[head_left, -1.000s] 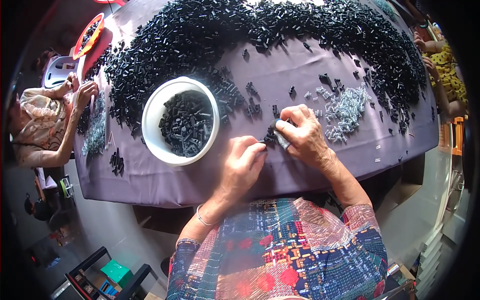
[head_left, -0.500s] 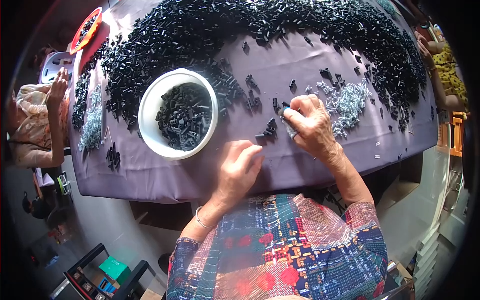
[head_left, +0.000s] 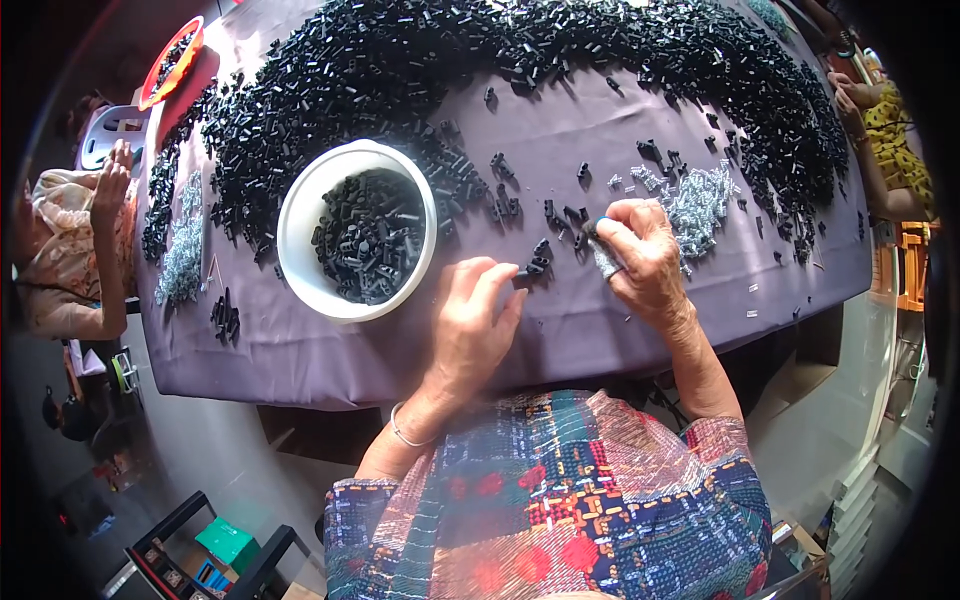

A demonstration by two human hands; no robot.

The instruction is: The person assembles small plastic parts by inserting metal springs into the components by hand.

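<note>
"Several small black parts (head_left: 538, 263) lie on the purple cloth (head_left: 280, 365), between the left hand (head_left: 468, 325) and the right hand (head_left: 648, 262); what are the fingers doing?"

"On the right, thumb and forefinger are pinched together on a small dark thing (head_left: 589, 230), with a greyish pad (head_left: 607, 263) against the thumb side; whether that dark thing is one of the parts, nobody could tell; more parts lie just beside those fingertips."

"And the left?"

"Thumb and forefinger stand apart there, the forefinger's tip right at the nearest part; whether they touch is too small to tell."

"What surrounds them?"

"A pile of clear pieces (head_left: 702, 212) beside the right hand; a white bucket (head_left: 300, 238), partly filled with black parts, left of the left hand; farther off, a great black heap (head_left: 330, 100) curving across the cloth."

"Any company?"

"One person in a pale patterned top (head_left: 75, 250) at the left edge, near a second clear pile (head_left: 182, 255); another in spotted yellow (head_left: 900, 145) at the right; a red basket (head_left: 186, 72) at the far left, holding dark pieces."
</note>
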